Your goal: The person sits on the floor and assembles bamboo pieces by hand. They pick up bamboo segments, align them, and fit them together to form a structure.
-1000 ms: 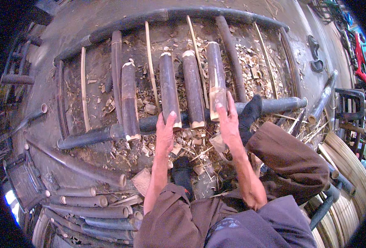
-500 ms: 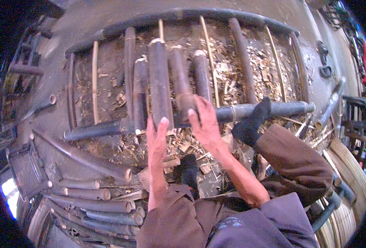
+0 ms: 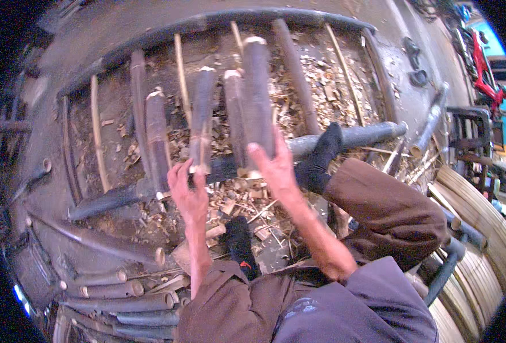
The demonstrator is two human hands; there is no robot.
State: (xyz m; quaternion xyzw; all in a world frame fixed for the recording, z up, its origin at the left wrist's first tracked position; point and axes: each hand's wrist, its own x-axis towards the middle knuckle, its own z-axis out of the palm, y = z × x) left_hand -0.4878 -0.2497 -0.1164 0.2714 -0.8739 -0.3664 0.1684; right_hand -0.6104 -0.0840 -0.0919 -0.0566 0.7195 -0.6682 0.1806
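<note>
Head view: four tubes lie side by side with their lower ends over the front pole (image 3: pixel 367 135), nearest the person. Left hand (image 3: pixel 189 187): fingers half curled, thumb apart, at the lower end of the second tube (image 3: pixel 202 114); cannot tell whether it grips. Right hand (image 3: pixel 274 167): partly open around the lower end of the fourth tube (image 3: pixel 257 86), thumb on its upper face, fingers along its right side; tube blurred. Third tube (image 3: pixel 235 111) lies between the hands, just beside the fourth. First tube (image 3: pixel 157 128) lies left of the left hand. Wood chips (image 3: pixel 344 91) litter the ground.
</note>
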